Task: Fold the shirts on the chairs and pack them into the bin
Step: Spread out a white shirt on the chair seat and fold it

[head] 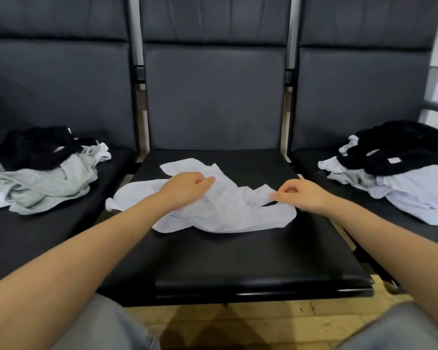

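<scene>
A crumpled white shirt (220,200) lies on the middle chair seat (238,256); the left hand (187,184) rests on it with fingers curled into the cloth, and the right hand (299,195) pinches its edge at 3 o'clock. At 9 o'clock a heap of black, grey and white shirts (41,168) covers the left seat. At 3 o'clock a black-and-white pile (402,168) fills the right seat, both well apart from the hands.

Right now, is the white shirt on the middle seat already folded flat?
No. The white shirt lies crumpled and spread on the middle seat, with both hands, left and right, pinching its fabric.
</scene>
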